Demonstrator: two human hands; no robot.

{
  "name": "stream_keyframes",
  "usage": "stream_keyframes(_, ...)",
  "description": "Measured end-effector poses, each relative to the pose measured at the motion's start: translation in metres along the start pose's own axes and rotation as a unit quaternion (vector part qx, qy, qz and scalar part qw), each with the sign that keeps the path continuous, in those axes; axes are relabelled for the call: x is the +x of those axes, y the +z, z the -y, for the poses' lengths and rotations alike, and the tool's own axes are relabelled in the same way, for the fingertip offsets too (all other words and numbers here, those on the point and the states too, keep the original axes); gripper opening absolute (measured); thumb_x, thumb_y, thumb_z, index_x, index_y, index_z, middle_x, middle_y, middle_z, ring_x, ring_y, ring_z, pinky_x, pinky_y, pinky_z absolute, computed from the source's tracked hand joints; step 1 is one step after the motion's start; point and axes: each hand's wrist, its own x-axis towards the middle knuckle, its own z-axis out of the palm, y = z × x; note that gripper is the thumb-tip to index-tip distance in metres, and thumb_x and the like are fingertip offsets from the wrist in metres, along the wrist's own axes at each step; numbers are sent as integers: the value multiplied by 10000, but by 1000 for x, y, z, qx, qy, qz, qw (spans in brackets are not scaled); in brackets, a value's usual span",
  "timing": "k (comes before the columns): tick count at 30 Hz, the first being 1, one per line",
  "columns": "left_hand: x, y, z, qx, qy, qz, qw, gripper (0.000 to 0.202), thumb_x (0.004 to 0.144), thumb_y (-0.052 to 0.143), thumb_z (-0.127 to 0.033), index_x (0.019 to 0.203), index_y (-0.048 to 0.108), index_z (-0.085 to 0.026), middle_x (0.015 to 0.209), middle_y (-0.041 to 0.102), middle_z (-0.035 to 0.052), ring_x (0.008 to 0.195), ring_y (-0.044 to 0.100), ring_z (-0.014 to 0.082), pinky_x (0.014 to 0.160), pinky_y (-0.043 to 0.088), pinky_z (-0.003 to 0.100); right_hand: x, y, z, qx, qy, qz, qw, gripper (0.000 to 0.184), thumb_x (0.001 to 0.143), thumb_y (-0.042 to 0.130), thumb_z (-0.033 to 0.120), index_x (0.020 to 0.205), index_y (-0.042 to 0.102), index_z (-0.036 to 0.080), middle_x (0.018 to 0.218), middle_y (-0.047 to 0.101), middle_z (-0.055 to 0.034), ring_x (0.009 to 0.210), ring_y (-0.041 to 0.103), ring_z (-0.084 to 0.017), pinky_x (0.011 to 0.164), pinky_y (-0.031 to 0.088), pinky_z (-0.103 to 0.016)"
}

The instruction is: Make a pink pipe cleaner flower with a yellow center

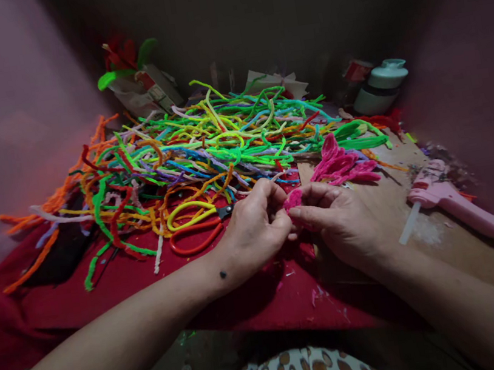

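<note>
Between my two hands is a small pink fuzzy pipe-cleaner piece (294, 200), held above the front of the red cloth. My left hand (257, 226) pinches its left side, fingers curled. On the other side, my right hand (336, 212) grips it between thumb and forefinger. Just beyond my right hand lie several pink looped petals (340, 162) in a bunch. Scissors (199, 222) with one yellow and one red handle rest left of my left hand, their blades mostly hidden. Part of the pink piece is covered by my fingers.
A tangled heap of coloured pipe cleaners (222, 139) spreads across the back of the red cloth (253, 294). At right, a pink glue gun (465, 200) lies on a brown board (441, 256). A pale green bottle (380, 86) stands at back right, a box (158, 90) at back left.
</note>
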Motion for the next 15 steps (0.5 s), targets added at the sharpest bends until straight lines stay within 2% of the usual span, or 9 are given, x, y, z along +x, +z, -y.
stream_keyframes(4,3,0,-2,-108,-32,30,993,104,747,513,-167,830,451,-159,739,509,-30,605,535,70,535,477,196,1,-2,1,22,20,-5,1000,99,630,693,183,658,599,170,552,605,18,491,560,-109,518,495,-252)
stream_keyframes(10,2,0,1,-85,5,17,996,145,734,540,-152,864,475,-162,763,524,-21,653,537,81,576,501,206,1,-1,1,24,35,-12,999,114,614,704,187,657,601,164,567,607,17,483,552,-101,506,485,-240)
stream_keyframes(15,2,-1,-3,-141,-21,28,989,127,766,533,-176,871,465,-154,762,525,-15,633,536,71,565,500,190,0,-1,4,32,24,-25,999,123,608,712,184,666,604,170,566,592,26,481,546,-100,494,493,-243)
